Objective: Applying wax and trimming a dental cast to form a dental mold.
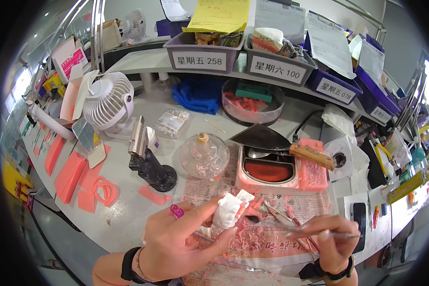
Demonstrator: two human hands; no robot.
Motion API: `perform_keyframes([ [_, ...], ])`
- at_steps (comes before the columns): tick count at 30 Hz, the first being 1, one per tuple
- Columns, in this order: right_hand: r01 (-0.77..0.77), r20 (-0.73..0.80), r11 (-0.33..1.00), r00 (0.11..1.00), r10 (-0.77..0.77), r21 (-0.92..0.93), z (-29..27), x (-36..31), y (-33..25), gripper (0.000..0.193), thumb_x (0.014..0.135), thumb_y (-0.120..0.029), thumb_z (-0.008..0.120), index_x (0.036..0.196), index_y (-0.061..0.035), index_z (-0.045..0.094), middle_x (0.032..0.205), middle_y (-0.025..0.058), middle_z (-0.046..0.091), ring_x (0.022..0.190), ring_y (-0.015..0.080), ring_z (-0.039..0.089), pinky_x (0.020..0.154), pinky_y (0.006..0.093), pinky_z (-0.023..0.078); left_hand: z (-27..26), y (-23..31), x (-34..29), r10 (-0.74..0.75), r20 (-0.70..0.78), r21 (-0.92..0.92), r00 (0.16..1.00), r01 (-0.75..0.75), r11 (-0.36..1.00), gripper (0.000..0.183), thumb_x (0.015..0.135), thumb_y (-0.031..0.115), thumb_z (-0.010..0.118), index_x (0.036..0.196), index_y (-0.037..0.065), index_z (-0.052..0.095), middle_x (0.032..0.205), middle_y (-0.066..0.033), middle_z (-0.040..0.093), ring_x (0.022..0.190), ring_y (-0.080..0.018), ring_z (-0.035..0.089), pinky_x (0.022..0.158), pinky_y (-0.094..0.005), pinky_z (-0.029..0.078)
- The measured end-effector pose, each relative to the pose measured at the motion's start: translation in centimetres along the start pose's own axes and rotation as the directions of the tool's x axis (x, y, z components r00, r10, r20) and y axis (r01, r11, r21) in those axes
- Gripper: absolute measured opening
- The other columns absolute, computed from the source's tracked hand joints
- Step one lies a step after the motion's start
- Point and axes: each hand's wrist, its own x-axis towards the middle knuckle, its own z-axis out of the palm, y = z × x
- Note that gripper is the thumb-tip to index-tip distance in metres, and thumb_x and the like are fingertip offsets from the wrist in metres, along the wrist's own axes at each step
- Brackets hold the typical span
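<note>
A white plaster dental cast (226, 213) with pink wax along one edge is pinched between the thumb and fingers of my left hand (176, 236), which wears a purple ring. My right hand (332, 243) is closed round a slim metal carving tool (346, 235). Its shaft points left toward the cast, apart from it; the tip is too blurred to make out. Beneath both hands lies newspaper (202, 188) strewn with pink wax shavings (255, 240). More thin tools (279, 212) rest on it between the hands.
Beyond the newspaper stands a wax heater (240, 183) with red wax, a wooden-handled spatula (312, 156) lying across it. Left of it are a glass spirit lamp (204, 157), a black torch (159, 172), pink wax sheets (71, 176) and a fan (107, 97). A phone (359, 226) lies right.
</note>
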Motion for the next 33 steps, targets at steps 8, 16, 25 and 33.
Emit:
perform_keyframes([
  [8,-0.229,-0.200,0.867,0.917,0.344,0.442,-0.8,2.3,1.4,0.028,0.104,-0.019,0.046,0.103,0.0068,0.058,0.083,0.0198,0.069,0.075,0.0225,0.067,0.075,0.0350,0.053,0.1,-0.4,0.2,-0.118,0.043,-0.330,0.992,0.126,0.936,0.043,0.096,0.001,0.055,0.139,-0.003,0.049,0.117,-0.0185,0.062,0.086,-0.0202,0.068,0.062,-0.0289,0.055],
  [16,-0.291,-0.114,0.825,0.914,0.389,0.484,-0.8,2.6,2.9,0.028,0.105,-0.019,0.044,0.109,0.0056,0.056,0.093,0.0183,0.069,0.083,0.0206,0.066,0.079,0.0340,0.051,-0.7,0.5,0.7,-0.295,0.518,-0.622,0.803,0.591,0.514,0.086,0.082,0.002,0.079,0.152,0.003,0.029,0.133,-0.0066,0.053,0.093,-0.0102,0.061,0.072,-0.0217,0.053],
  [25,-0.313,-0.099,0.838,0.914,0.394,0.448,-0.3,2.6,2.7,0.027,0.105,-0.019,0.045,0.109,0.0058,0.056,0.089,0.0181,0.069,0.081,0.0208,0.067,0.079,0.0341,0.052,0.6,0.5,-0.1,-0.381,0.447,-0.596,0.809,0.587,0.548,0.080,0.074,-0.004,0.080,0.142,0.001,0.038,0.121,-0.0059,0.057,0.106,-0.0104,0.060,0.091,-0.0254,0.055],
  [33,-0.340,-0.089,0.881,0.918,0.387,0.330,0.2,3.1,3.9,0.026,0.105,-0.015,0.047,0.107,0.0068,0.059,0.092,0.0163,0.070,0.085,0.0205,0.069,0.080,0.0324,0.055,-0.9,0.0,0.4,-0.094,0.236,-0.096,0.967,0.119,0.988,0.074,0.064,0.007,0.087,0.130,0.005,0.053,0.129,-0.0185,0.057,0.106,-0.0210,0.064,0.088,-0.0320,0.053],
])
